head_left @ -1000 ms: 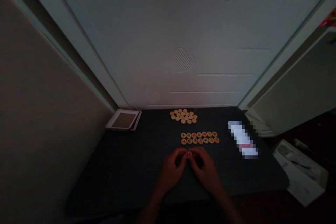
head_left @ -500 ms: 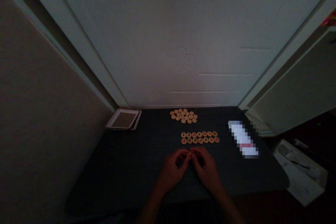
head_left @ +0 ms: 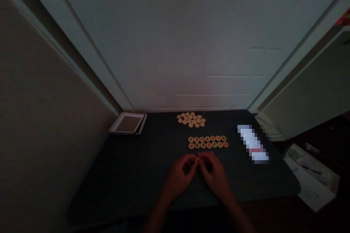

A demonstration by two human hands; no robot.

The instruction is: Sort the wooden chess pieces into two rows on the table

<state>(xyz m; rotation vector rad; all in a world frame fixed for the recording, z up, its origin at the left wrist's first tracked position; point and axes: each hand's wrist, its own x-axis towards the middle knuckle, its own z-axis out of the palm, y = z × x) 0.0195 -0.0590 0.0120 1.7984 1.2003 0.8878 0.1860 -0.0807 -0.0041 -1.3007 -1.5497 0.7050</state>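
Between the fingertips of both hands is a small round xiangqi piece (head_left: pixel 197 161), mostly covered by the fingers. My left hand (head_left: pixel 182 173) pinches it from the left, and my right hand (head_left: pixel 212 171) from the right. Just beyond the fingers lie two straight rows of wooden xiangqi pieces (head_left: pixel 209 145), their red and dark characters facing up. Farther back, near the wall, a loose cluster of pale round pieces (head_left: pixel 190 120) shows plain upper faces.
The dark table (head_left: pixel 131 174) meets a white panel (head_left: pixel 218 58) with embossed hearts at its back edge. A shallow box (head_left: pixel 128 123) sits at the back left. To the right lies a blurred-out white item (head_left: pixel 253 143); a white box (head_left: pixel 314 178) stands beyond the table's right edge.
Both hands stay together around the piece, with only a slight shift of the fingers. The rows and the cluster look the same; the whole view has shifted slightly.
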